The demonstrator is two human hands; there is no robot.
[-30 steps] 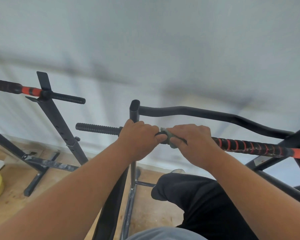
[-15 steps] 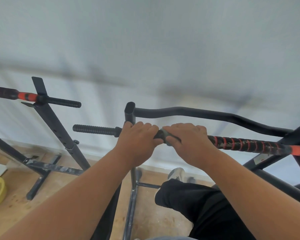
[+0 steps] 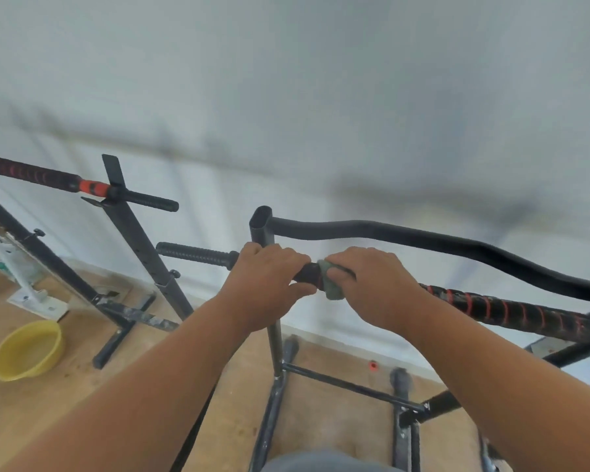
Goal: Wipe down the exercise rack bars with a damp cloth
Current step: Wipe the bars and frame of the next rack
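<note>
Wooden floor [image 3: 65,396] against white wall [image 3: 286,97], yellow basin [image 3: 26,350] at floor's left edge, left hand [image 3: 264,284] gripping black rack bar [image 3: 508,310], right hand [image 3: 372,286] clasping green cloth [image 3: 331,281] around bar beside it.

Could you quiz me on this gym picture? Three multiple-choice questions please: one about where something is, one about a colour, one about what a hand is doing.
1. Where is the bowl?
A. on the floor, left
B. hanging from a bar
C. in a hand

2. What colour is the cloth?
A. bright red
B. grey-green
C. white

3. What is the right hand doing?
A. hanging idle
B. pointing at the wall
C. gripping the cloth around the bar

Answers: 1 A, it sits on the wooden floor at left. 2 B, a dull grey-green wad shows beside the fingers. 3 C, its fingers curl over cloth and bar.
</note>
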